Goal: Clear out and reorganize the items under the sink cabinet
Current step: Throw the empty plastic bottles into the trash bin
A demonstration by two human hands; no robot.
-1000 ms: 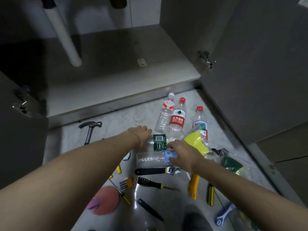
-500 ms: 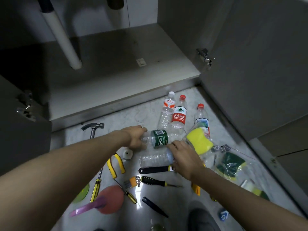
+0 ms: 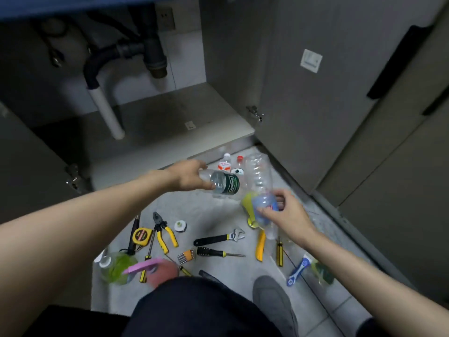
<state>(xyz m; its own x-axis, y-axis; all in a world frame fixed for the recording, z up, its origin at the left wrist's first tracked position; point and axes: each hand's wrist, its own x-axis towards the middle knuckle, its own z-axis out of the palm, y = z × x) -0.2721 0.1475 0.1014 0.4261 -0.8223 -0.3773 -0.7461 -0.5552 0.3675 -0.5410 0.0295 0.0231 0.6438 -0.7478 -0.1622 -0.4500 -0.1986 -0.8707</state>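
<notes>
The open sink cabinet (image 3: 170, 122) is showing a smooth grey floor panel with only a white drain pipe (image 3: 107, 113) standing on it, black plumbing curving above. Its flat grey door (image 3: 303, 98) is hanging open on the right. On the pale tiled floor (image 3: 209, 215) in front, a person is crouching with both arms out. The left hand (image 3: 187, 177) is gripping a clear ribbed plastic bottle with a dark green label (image 3: 222, 184), held sideways off the floor. The right hand (image 3: 286, 214) is pinching a crumpled clear bottle with a blue label (image 3: 261, 190) near its lower end, tilted up; whether either bottle is holding liquid I cannot tell. Just behind them, two capped bottles (image 3: 232, 164) are standing by the cabinet edge. Scattered nearer are a black-handled adjustable wrench (image 3: 218, 238), yellow-handled pliers (image 3: 164, 233), a screwdriver (image 3: 218, 252), a yellow tape measure (image 3: 141, 235) and a rounded bottle of green liquid (image 3: 116, 268).
</notes>
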